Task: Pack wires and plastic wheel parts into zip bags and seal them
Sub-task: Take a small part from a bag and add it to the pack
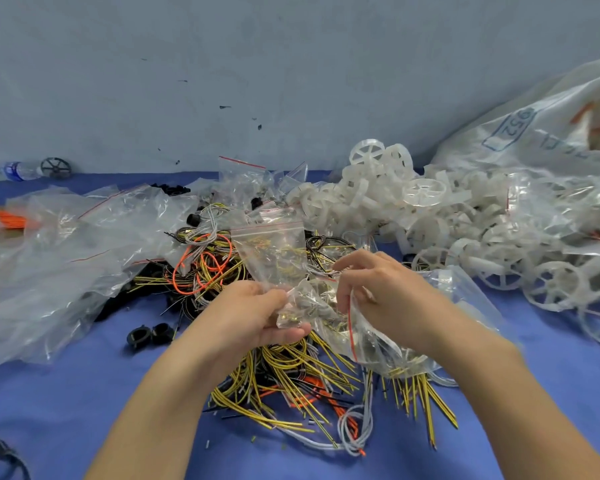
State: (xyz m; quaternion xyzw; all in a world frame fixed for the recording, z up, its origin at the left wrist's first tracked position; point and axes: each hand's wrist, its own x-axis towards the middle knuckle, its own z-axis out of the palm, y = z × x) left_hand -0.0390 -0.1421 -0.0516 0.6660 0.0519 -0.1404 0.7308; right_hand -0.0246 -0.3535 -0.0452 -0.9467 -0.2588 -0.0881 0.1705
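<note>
My left hand [257,315] grips the lower corner of a small clear zip bag [274,251] with a red seal line, held upright above the table. My right hand [371,289] pinches the crumpled mouth of another clear zip bag [371,344] that holds small brass-coloured parts. Beneath both hands lies a tangle of yellow-black, orange and grey wires [291,375]. More wires [205,261] are heaped behind the left hand. A big pile of white plastic wheels [430,209] fills the right side.
Loose clear plastic bags [66,244] cover the left of the blue table [84,393]. Black ring parts [149,336] lie near my left forearm. A large printed sack [541,126] leans at the back right. A water bottle [18,170] lies by the wall.
</note>
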